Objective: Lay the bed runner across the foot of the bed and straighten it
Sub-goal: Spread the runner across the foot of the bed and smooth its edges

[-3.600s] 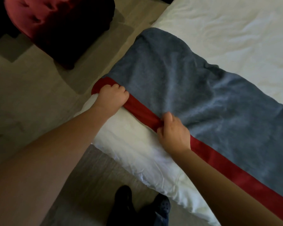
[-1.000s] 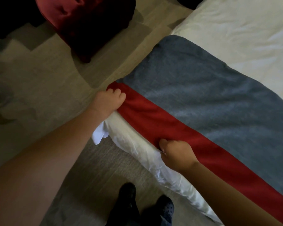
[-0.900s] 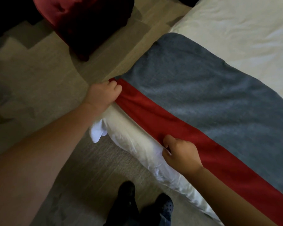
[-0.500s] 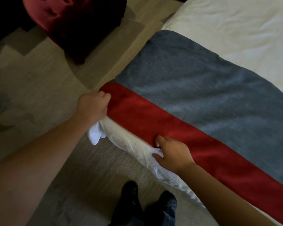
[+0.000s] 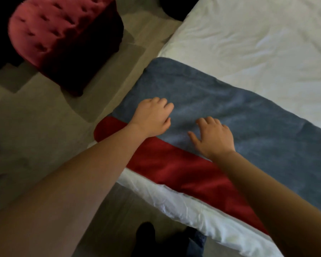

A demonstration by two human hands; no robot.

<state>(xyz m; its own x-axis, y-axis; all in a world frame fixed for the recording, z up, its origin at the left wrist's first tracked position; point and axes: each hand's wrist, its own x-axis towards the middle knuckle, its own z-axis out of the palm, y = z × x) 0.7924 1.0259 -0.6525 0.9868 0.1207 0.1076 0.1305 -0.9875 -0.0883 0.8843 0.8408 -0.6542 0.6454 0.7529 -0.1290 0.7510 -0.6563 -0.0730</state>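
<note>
While the runner lies across the foot of the bed, its long axis follows the bed's foot edge, running from the bed's corner out past both hands. Both rest palm down on the grey field, gripping nothing: left hand nearer the corner, fingers loosely bent; right hand just beside it, fingers spread. The grey cloth appears napped and soft. The red band appears smoother, rounded where it drapes at the corner.

A bedroom: a white-sheeted bed stands near a tufted red ottoman.
</note>
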